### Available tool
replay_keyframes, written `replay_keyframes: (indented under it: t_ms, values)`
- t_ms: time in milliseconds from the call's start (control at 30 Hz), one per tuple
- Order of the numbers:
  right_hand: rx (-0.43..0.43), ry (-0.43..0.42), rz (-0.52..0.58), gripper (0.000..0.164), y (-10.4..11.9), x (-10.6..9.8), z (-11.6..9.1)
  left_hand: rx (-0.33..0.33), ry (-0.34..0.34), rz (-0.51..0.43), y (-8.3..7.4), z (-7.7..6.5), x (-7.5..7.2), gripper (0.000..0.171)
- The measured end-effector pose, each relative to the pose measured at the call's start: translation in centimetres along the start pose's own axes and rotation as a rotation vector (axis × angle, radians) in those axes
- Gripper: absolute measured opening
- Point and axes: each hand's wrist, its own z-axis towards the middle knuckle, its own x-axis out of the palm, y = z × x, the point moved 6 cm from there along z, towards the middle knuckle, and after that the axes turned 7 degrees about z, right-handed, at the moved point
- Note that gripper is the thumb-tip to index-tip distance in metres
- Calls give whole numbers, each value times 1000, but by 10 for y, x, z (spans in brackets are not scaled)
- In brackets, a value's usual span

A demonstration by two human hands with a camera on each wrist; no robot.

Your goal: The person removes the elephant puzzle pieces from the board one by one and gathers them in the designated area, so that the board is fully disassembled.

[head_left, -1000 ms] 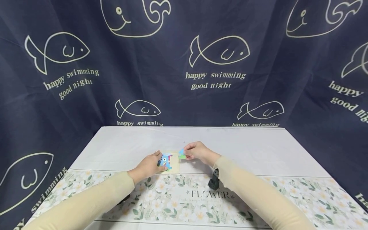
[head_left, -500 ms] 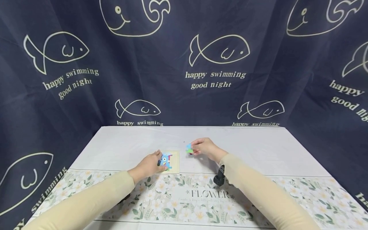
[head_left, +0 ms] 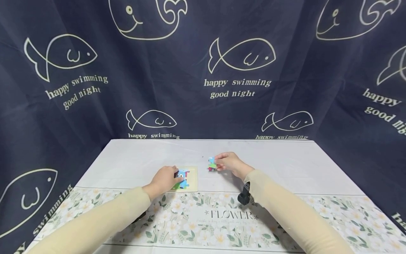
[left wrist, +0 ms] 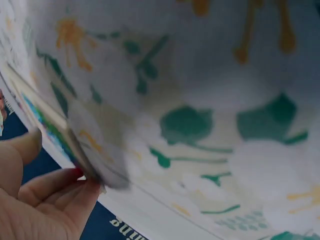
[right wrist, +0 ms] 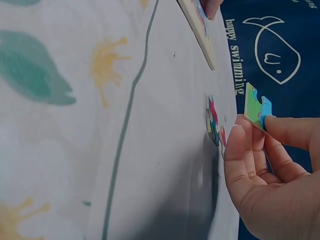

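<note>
My right hand point(head_left: 231, 163) pinches a green and blue jigsaw piece point(right wrist: 256, 107) between thumb and fingers, tilted up above the table. Below it lie loose puzzle pieces point(head_left: 210, 169), which also show in the right wrist view as colourful pieces point(right wrist: 212, 120) lying flat. My left hand point(head_left: 165, 179) rests at the left side of a pale wooden puzzle board point(head_left: 193, 178), fingertips at its edge. Its thumb point(left wrist: 31, 146) reaches over the board's face. Fitted pieces point(head_left: 182, 184) with a blue, one-eyed figure fill the board's left part; the hand hides some of them.
The white table point(head_left: 269, 158) bears a floral printed band point(head_left: 219, 236) along its front. A dark blue curtain point(head_left: 190, 70) with fish drawings hangs behind. A black wrist device point(head_left: 244, 194) sits under the right sleeve.
My right hand has carried the jigsaw piece from the board's right edge to the right, over the loose pieces. My left thumb has shifted up across the board, uncovering fitted pieces near its front.
</note>
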Motion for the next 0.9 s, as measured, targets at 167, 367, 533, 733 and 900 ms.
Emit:
replay_keyframes:
  t_ms: [167,367,533,733,900]
  values:
    - [-5,2,14,24,-1,-2,1,-63,-37,-32,2,1,1,51]
    - [-4,-10,22,25,0,-8,1,-84,-72,-116,4,1,5,54]
    - [-9,-18,17,27,-3,-13,3,-94,-65,-146,6,1,6,55]
    - [-11,-46,-1,26,-5,-26,8,-102,-62,-166,5,1,1,52]
    - [-24,-92,-62,25,-3,-36,9,-111,-66,-165,3,1,-3,49]
